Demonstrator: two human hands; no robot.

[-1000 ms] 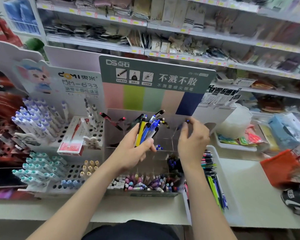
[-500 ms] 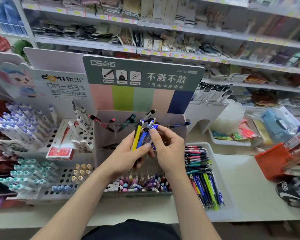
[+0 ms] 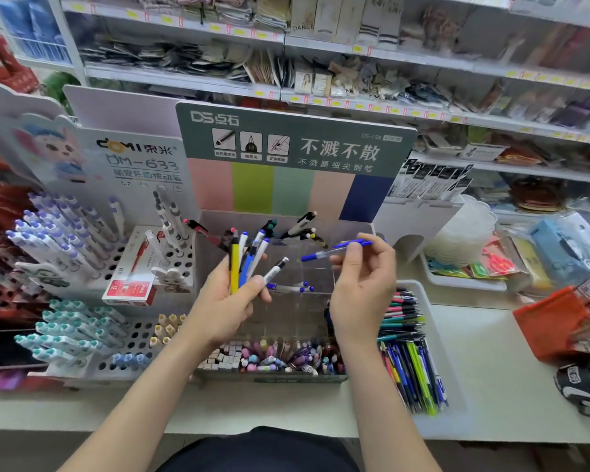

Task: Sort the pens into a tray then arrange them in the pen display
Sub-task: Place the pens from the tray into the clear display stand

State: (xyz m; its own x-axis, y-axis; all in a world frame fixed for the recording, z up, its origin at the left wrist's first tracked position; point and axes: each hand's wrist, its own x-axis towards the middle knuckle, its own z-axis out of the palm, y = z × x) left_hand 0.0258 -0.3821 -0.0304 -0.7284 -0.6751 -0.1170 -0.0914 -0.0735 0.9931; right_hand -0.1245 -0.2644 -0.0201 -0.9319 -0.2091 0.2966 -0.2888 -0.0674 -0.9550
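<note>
Two hands hover over the pen display [image 3: 215, 220]. The left hand [image 3: 223, 308] grips a bunch of pens [image 3: 235, 267], its fingers [image 3: 259, 283] curled round them, the pens fanning toward 12 o'clock. The right hand [image 3: 361, 291], at 3 o'clock from the left, pinches a single blue pen [image 3: 321, 254] between thumb and fingertips. It lies roughly level, one blue end toward 9 o'clock, above the display's clear compartments. At 3 o'clock from the display a white tray [image 3: 434, 311] sits on the desk [image 3: 491, 369], holding more pens [image 3: 406, 362] of mixed colours side by side.
</note>
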